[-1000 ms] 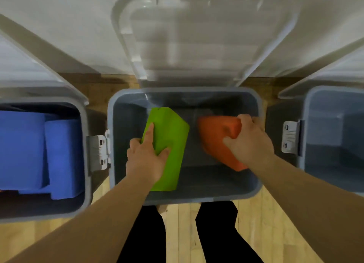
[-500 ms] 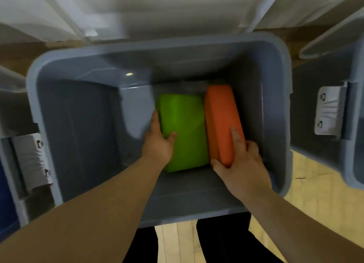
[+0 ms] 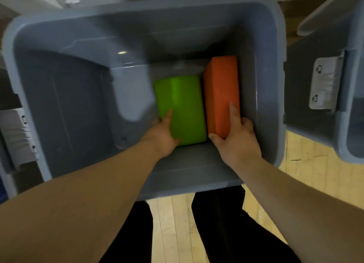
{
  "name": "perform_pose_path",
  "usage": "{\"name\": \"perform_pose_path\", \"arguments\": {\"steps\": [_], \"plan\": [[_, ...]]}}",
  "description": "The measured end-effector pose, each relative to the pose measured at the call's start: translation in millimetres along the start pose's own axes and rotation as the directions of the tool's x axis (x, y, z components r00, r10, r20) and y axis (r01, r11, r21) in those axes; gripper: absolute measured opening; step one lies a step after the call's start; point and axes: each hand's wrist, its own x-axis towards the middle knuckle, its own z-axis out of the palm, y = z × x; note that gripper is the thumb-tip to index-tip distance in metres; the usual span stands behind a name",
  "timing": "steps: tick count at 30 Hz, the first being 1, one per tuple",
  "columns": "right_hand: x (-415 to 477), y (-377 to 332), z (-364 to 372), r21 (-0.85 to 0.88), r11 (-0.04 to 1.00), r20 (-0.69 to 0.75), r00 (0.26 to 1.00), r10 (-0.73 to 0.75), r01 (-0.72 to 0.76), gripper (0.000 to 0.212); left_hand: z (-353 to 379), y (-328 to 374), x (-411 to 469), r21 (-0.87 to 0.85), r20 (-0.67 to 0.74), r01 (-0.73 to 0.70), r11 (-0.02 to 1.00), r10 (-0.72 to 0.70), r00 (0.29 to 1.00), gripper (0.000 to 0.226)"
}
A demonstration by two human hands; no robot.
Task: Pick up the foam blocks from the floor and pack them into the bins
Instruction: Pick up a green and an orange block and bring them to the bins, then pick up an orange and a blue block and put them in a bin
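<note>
A green foam block [image 3: 180,107] lies at the bottom of the grey bin [image 3: 137,12], right of the middle. An orange foam block [image 3: 220,89] stands on its long edge beside it, against the bin's right wall. My left hand [image 3: 162,133] grips the green block's near left corner, index finger on its top face and thumb at its near end. My right hand [image 3: 235,136] holds the orange block's near end, index finger laid along its top and thumb under the near corner. Both arms reach down into the bin.
A second grey bin [image 3: 350,125] with a metal latch plate [image 3: 325,85] stands to the right, its lid [image 3: 325,10] leaning open. Another latch [image 3: 18,136] of a bin shows at the left edge. Wood floor [image 3: 315,174] and my dark trouser legs [image 3: 226,233] lie below.
Both hands have lowered the blocks from the bin's rim to its bottom. The view has come closer to the bin. The orange block now sits tight against the right wall.
</note>
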Motion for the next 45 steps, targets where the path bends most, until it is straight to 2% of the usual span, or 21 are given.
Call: {"name": "perform_pose_path", "arguments": {"steps": [4, 10, 16, 21, 25, 29, 32, 38, 40, 41, 43, 45], "plan": [[-28, -7, -16, -0.074, 0.997, 0.046, 0.999, 0.009, -0.005, 0.101, -13, 2, -61, 0.085, -0.045, 0.016, 0.996, -0.012, 0.999, 0.1], [-138, -27, -90, -0.078, 0.997, 0.157, 0.988, -0.01, 0.023, 0.096, -63, 32, -219, 0.291, -0.117, 0.069, 0.954, -0.036, 0.992, 0.093], [-282, -66, -180, 0.011, 1.0, 0.042, 0.999, -0.014, 0.014, 0.094, -123, 60, -387, 0.472, -0.187, -0.029, 0.881, 0.132, 0.973, 0.092], [-414, -92, -212, 0.087, 0.993, -0.077, 0.993, 0.088, -0.081, 0.094, -156, 53, -497, 0.595, -0.201, -0.139, 0.791, 0.314, 0.928, 0.092], [-520, -96, -200, 0.219, 0.951, -0.153, 0.954, 0.257, -0.221, 0.092, -176, 37, -571, 0.761, -0.116, -0.216, 0.611, 0.456, 0.882, 0.094], [-599, -84, -176, 0.365, 0.837, -0.071, 0.884, 0.462, -0.408, 0.095, -194, 41, -619, 0.855, 0.004, -0.281, 0.435, 0.537, 0.844, 0.093], [-649, -70, -154, 0.458, 0.745, -0.057, 0.819, 0.57, -0.486, 0.096, -185, 55, -638, 0.904, 0.104, -0.325, 0.28, 0.592, 0.799, 0.093], [-754, -30, -83, 0.627, 0.491, 0.049, 0.66, 0.749, -0.605, 0.095, -100, 81, -683, 0.896, 0.343, -0.443, -0.023, 0.67, 0.658, 0.091], [-789, -20, -52, 0.673, 0.392, 0.105, 0.606, 0.789, -0.627, 0.095, -61, 82, -699, 0.87, 0.429, -0.482, -0.101, 0.637, 0.641, 0.091], [-817, -12, -31, 0.699, 0.314, 0.152, 0.563, 0.813, -0.642, 0.096, -29, 78, -712, 0.848, 0.49, -0.501, -0.171, 0.614, 0.619, 0.09], [-843, -4, -6, 0.728, 0.255, 0.179, 0.535, 0.825, -0.636, 0.096, 4, 76, -724, 0.828, 0.543, -0.507, -0.241, 0.573, 0.614, 0.089], [-888, 11, 28, 0.762, 0.152, 0.225, 0.478, 0.849, -0.629, 0.095, 60, 68, -748, 0.778, 0.627, -0.52, -0.353, 0.504, 0.595, 0.09]]}}
